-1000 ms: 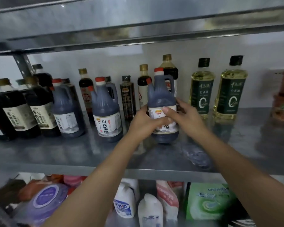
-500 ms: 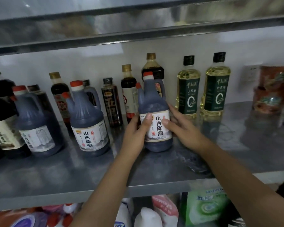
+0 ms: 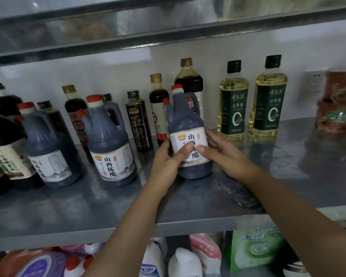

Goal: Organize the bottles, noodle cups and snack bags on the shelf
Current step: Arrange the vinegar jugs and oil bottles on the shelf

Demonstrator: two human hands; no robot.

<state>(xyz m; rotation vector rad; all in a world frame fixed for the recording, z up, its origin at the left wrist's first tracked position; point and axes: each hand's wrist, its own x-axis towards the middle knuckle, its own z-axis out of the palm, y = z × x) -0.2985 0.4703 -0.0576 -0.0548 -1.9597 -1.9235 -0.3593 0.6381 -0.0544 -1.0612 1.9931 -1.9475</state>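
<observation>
Two bare hands and a row of bottles on one grey steel shelf (image 3: 288, 176); we list them from left to right.

1. Dark soy bottle with a cream label (image 3: 4, 150), at the far left.
2. Spare dark plastic jug with a red cap and white label (image 3: 46, 150), upright. A twin jug (image 3: 108, 140) stands just beside it.
3. Slim black bottle with gold lettering (image 3: 138, 124), at the back, between the twin jug and the hands.
4. Left hand (image 3: 166, 160): the thumb (image 3: 185, 150) is pressed flat on the label front. The other fingers curl round the jug's left side, and we cannot see their tips.
5. Dark plastic vinegar jug with a red cap, side handle and white label (image 3: 185, 118), upright with its base on the shelf. It is clasped between both hands at label height and stands apart from the twin jug.
6. Right hand (image 3: 226, 156): the thumb (image 3: 201, 149) lies on the label, nearly meeting the left thumb. The fingers (image 3: 211, 135) are slightly spread and cup the jug's right side.
7. Two clear bottles of yellow oil with black caps and green labels: the near oil bottle (image 3: 233, 104) is just right of the jug, and the far oil bottle (image 3: 269, 100) is beside it.
8. Red packets (image 3: 338, 108), at the far right, are too blurred for us to identify.
9. Green bag (image 3: 254, 248), on the tier below.
</observation>
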